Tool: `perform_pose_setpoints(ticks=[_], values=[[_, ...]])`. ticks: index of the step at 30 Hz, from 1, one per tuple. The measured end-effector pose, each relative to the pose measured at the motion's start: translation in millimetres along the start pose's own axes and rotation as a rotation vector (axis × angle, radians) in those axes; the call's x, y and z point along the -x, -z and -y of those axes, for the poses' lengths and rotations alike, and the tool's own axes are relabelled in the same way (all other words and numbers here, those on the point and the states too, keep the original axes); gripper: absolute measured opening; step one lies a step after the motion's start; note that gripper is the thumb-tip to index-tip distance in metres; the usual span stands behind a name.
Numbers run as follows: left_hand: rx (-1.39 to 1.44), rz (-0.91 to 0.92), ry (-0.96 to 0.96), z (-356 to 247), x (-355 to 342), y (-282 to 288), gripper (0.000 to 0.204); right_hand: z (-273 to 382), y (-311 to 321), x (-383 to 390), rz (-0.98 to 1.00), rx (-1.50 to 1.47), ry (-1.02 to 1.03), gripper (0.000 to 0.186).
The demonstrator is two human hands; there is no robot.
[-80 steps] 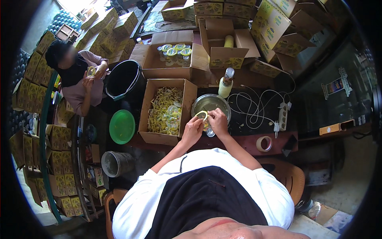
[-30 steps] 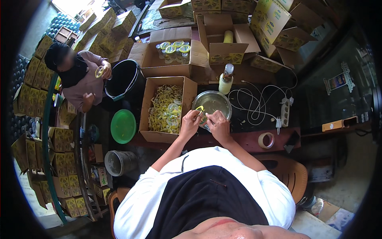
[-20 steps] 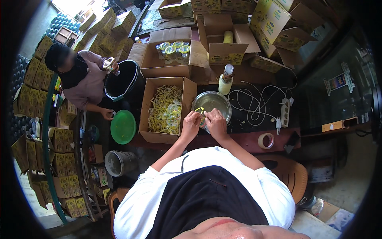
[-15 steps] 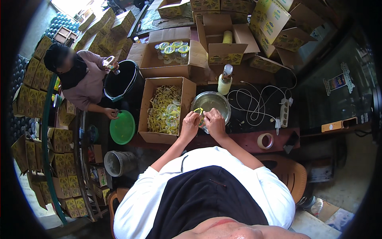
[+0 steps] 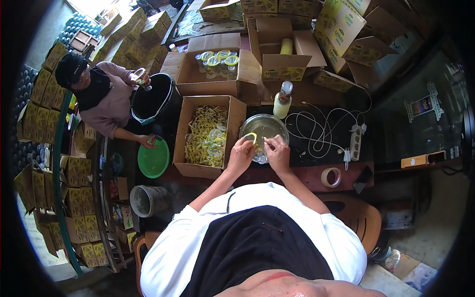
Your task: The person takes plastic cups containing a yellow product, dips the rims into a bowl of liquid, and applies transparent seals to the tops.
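Over the near rim of a round clear basin (image 5: 284,129), my left hand (image 5: 240,154) is closed around a clear plastic cup with a yellow rim (image 5: 252,136). The rim faces up by my fingertips, and the cup's clear lower part shows between my hands. Just to the right, my right hand (image 5: 278,152) is raised with thumb and fingertips pinched together. Whatever it pinches is too small to make out. A pale bottle with an upturned clear glass on it (image 5: 282,105) stands behind the basin.
Left of the basin, a cardboard box (image 5: 200,171) holds yellow strips and clear cups. Behind it, another box (image 5: 205,89) holds yellow-topped cups. White cable and power strip (image 5: 355,143), tape roll (image 5: 331,177) lie right. A co-worker (image 5: 106,104) holds a clear cup near a black bucket (image 5: 153,99) and green basin (image 5: 153,159).
My hands have come apart slightly, the right one moving away to the right. The yellow rim now shows as a tilted ring in my left hand. The co-worker's head has turned.
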State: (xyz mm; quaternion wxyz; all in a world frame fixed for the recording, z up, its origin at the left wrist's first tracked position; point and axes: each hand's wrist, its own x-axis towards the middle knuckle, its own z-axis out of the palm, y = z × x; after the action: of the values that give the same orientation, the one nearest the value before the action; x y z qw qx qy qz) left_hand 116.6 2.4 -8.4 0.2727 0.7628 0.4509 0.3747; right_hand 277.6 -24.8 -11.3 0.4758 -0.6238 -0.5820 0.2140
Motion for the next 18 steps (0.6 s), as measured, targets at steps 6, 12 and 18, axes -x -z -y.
perform_pose_setpoints(ticks=[6, 12, 18], values=[[-0.013, 0.034, 0.032, -8, -8, 3, 0.008, 11, 7, 8, 0.047, 0.205, 0.197, 0.012], [-0.021, 0.082, -0.098, -17, -1, -7, 0.015, -10, -4, -12, 0.012, 0.108, 0.019, 0.012], [0.066, 0.024, 0.08, -11, -11, 2, 0.015, 1, 9, -5, -0.022, -0.009, -0.048, 0.013]])
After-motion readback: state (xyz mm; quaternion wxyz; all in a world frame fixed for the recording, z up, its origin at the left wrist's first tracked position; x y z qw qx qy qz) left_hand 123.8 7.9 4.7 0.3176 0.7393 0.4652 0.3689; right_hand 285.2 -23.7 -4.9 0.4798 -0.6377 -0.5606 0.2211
